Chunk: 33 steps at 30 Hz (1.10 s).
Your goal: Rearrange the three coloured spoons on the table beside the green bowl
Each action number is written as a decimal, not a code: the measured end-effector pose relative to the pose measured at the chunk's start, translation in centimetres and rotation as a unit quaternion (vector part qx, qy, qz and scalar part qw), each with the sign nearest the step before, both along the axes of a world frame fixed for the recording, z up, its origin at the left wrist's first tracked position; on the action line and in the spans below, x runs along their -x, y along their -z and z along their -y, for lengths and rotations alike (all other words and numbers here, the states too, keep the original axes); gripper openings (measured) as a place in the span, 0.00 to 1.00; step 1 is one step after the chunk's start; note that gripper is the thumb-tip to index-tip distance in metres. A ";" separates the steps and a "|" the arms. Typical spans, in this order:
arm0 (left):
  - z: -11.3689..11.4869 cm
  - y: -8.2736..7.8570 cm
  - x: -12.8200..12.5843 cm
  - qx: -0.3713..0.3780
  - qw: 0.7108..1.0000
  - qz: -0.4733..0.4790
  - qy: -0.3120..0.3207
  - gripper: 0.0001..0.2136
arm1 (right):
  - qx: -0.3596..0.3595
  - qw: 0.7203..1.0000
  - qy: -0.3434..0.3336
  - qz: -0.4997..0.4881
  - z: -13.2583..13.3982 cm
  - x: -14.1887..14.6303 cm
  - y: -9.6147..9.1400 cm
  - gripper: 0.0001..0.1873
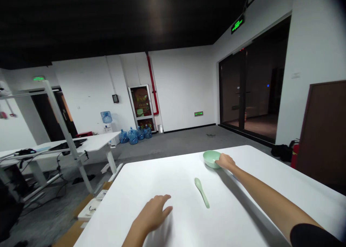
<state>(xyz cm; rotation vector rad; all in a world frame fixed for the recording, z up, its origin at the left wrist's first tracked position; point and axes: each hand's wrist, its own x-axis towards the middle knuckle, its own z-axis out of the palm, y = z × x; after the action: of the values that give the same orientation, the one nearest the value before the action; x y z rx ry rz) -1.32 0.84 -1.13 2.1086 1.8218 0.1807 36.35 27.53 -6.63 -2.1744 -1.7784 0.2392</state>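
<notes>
A pale green bowl point(211, 158) stands near the far edge of the white table point(167, 178). My right hand point(225, 161) lies at its right side, with the fingers curled over the rim and holding it. A pale green spoon point(202, 192) lies on the tabletop between my hands, its bowl end pointing away from me. My left hand point(152, 212), slightly blurred, is over the near part of the table, left of the spoon. Its fingers are spread and it holds nothing.
A white desk point(81, 144) with cables and a metal upright point(66, 126) stands to the left. Cardboard point(72, 232) lies on the floor by the table's left edge. Blue water jugs point(133, 135) stand by the far wall. A red extinguisher point(294, 154) stands right.
</notes>
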 end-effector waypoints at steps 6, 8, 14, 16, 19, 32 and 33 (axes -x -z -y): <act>0.1 0.0 0.1 -0.002 1.000 -0.003 -0.002 0.26 | -0.005 1.000 0.003 0.005 0.5 0.0 -0.8 0.24; 0.1 0.0 0.0 -0.004 1.000 -0.004 -0.001 0.26 | -0.024 1.000 -0.007 0.008 1.7 0.0 -1.7 0.24; 0.1 0.1 -0.1 -0.015 1.000 -0.008 0.012 0.27 | -0.086 0.994 -0.070 0.005 8.5 -0.7 -4.9 0.31; 0.2 0.0 -0.1 -0.016 1.000 -0.011 0.017 0.27 | -0.096 0.990 -0.105 -0.004 11.1 -1.0 -5.5 0.34; 0.4 -0.2 -0.2 -0.021 0.999 -0.012 0.022 0.26 | -0.105 0.983 -0.152 -0.017 14.8 -1.2 -5.8 0.34; 0.6 -0.4 0.0 -0.028 0.999 -0.005 0.029 0.26 | -0.082 0.978 -0.192 -0.011 18.2 -1.4 -1.7 0.37; 0.6 -0.4 0.0 -0.029 0.999 -0.005 0.028 0.26 | -0.082 0.978 -0.193 -0.011 18.2 -1.4 -1.6 0.37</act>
<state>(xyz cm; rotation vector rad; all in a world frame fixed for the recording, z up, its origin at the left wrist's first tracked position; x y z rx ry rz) -1.27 0.20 -0.69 2.2006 1.7817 0.2123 37.74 9.37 -5.04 -1.6955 -2.1160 0.1933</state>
